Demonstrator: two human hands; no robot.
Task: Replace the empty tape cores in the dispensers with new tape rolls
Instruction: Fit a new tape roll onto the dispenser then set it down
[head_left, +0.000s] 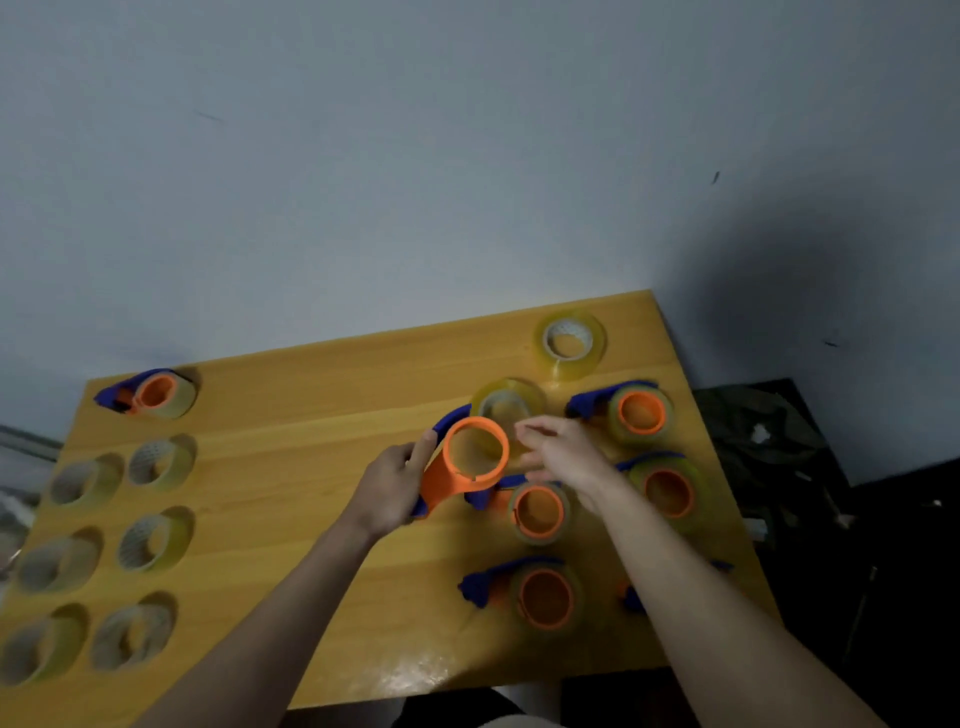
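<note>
Left hand (395, 480) grips dispenser (462, 467) above the bench (311, 415), bare orange hub tilted up for loading; right hand (563, 452), fingers loosely spread, empty, hovers by tape roll (506, 408) just behind.

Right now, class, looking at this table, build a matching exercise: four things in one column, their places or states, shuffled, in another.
Things:
1. left hand
2. right hand
3. far-left dispenser
4. tape roll at the far edge

States:
A. lies flat, alone, near the wall
B. open, fingers spread beside the held dispenser
C. loaded, at the table's far-left corner
D. holds a dispenser with a bare orange hub

Pairs: 1-D, 2-B, 3-C, 4-A
</note>
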